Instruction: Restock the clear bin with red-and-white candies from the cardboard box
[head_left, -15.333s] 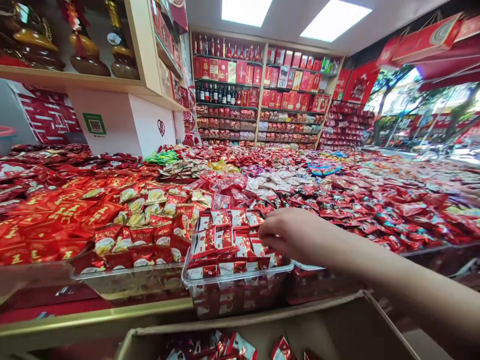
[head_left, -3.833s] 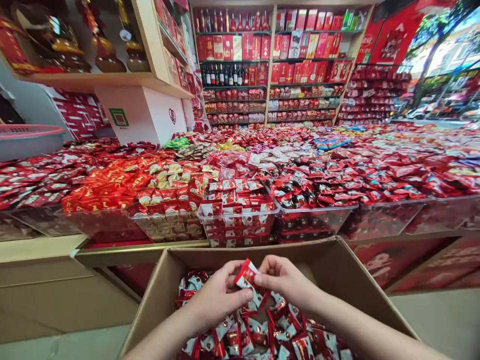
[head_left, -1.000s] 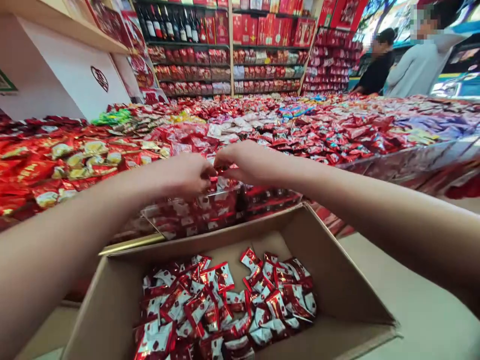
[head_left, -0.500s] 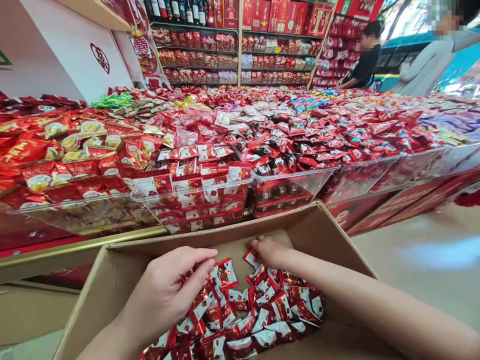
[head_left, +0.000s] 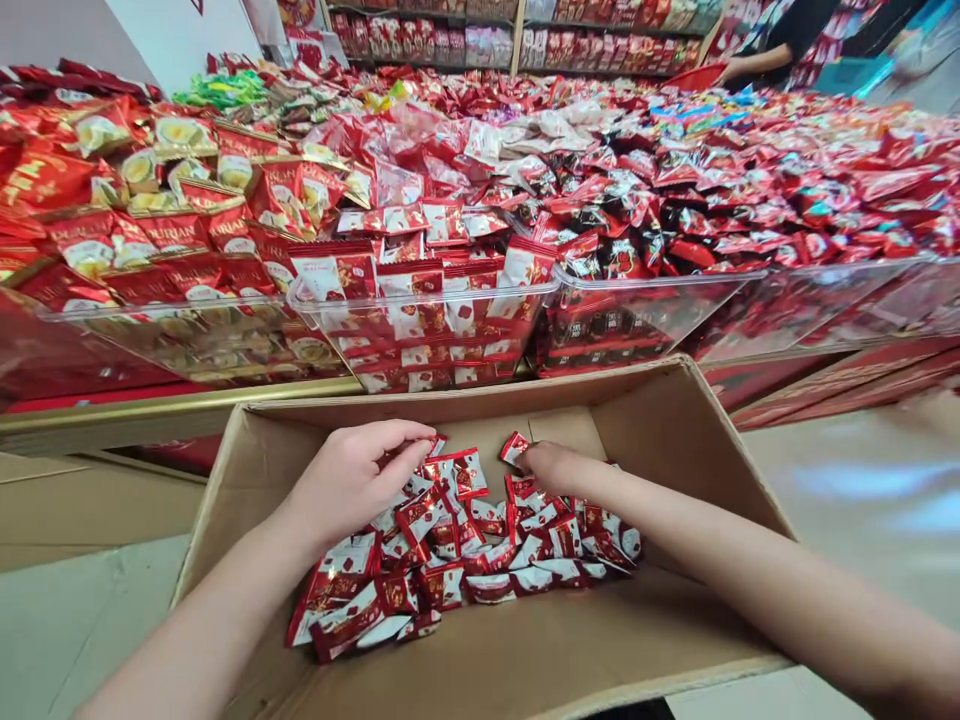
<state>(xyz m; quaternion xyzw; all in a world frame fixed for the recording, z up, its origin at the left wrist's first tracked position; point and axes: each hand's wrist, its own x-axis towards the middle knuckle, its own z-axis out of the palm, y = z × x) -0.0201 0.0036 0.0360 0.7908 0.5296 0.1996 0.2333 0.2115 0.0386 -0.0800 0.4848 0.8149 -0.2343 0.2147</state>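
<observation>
An open cardboard box [head_left: 517,680] holds a heap of small red-and-white wrapped candies [head_left: 450,530]. Inside it on the left, my left hand [head_left: 367,470] is curled above the heap, thumb and forefinger closed on a wrapped candy [head_left: 437,444] of which only a corner shows. My right hand [head_left: 553,468] reaches in from the right, near the box's far wall. Its fingers, partly hidden, are closed on another candy [head_left: 514,448] that sticks out to the left.
Clear plastic bins [head_left: 427,310] full of wrapped sweets line the display just beyond the box. Red durian-labelled packets [head_left: 172,235] lie at the left. Across the display, another person's arm [head_left: 757,62] reaches toward a red tray [head_left: 694,77]. Stocked shelves [head_left: 420,35] stand behind.
The view has tipped downward, showing more of the box's near side. My left hand now has a candy corner at its fingertips. The right hand's candy has shifted slightly.
</observation>
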